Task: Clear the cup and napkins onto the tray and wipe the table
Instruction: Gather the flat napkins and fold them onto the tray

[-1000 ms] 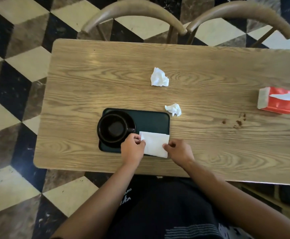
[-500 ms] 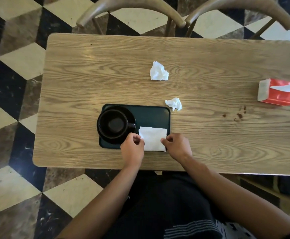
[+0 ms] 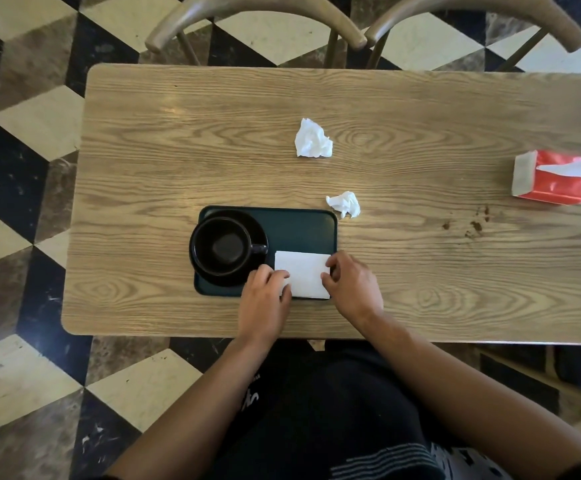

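While cup (image 3: 222,244) sits on tray (image 3: 303,226), both hands seemingly pinch folded napkin (image 3: 303,274): left hand (image 3: 264,301), right hand (image 3: 351,285).

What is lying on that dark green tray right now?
On the dark green tray sit a black cup on a black saucer and a flat white napkin, pinched by both hands. The tray's surface beneath them is hidden.

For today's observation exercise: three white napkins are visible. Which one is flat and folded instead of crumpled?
The folded napkin on the tray, held between both hands. The two crumpled napkins lie on the bare table.
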